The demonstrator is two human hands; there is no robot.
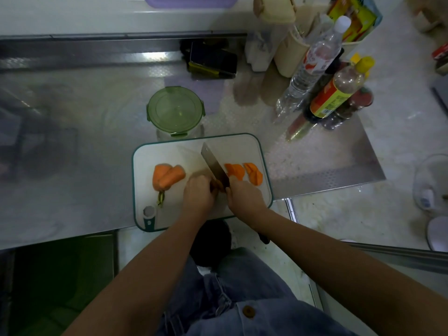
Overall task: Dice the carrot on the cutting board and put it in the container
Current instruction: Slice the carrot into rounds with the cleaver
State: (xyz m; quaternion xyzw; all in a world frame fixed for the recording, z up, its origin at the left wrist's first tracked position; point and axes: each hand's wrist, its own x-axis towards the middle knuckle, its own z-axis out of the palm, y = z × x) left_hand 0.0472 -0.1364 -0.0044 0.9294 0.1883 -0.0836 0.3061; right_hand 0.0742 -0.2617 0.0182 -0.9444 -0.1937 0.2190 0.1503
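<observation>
Two hands on the cutting board (169, 151), both busy. Your right hand (244, 195) is clenched round the cleaver (214, 166) handle, blade running toward 11 o'clock across the board's middle. Your left hand (197, 192) is curled over a carrot piece (218, 184) at the heel of the blade, fingers (212, 189) tucked in, likely to keep the tips clear of the edge while pinning the piece against rolling.

Carrot status: two uncut chunks (166, 177) with the green stem end (160, 197) sit at the board's 9 o'clock; flat slices (243, 172) lie at 3 o'clock, just off the blade's right face. Looks like a sort: raw stock left, cut stock right. I see slices, no dice yet, so my read is that the task is early.

Container (175, 110) is at 12 o'clock, just past the board's far edge, green clip lid still on. It needs opening before any transfer.

Tabletop (84, 117) is embossed stainless, reflective, probably slick, so watch for the board creeping under chop force. Bottles (322, 76) cluster at 1 to 2 o'clock, well apart from the board. A dark phone-like object (213, 60) lies against the back ledge at 12. Light is dim; the near board edge sits close to the tabletop's front edge.
</observation>
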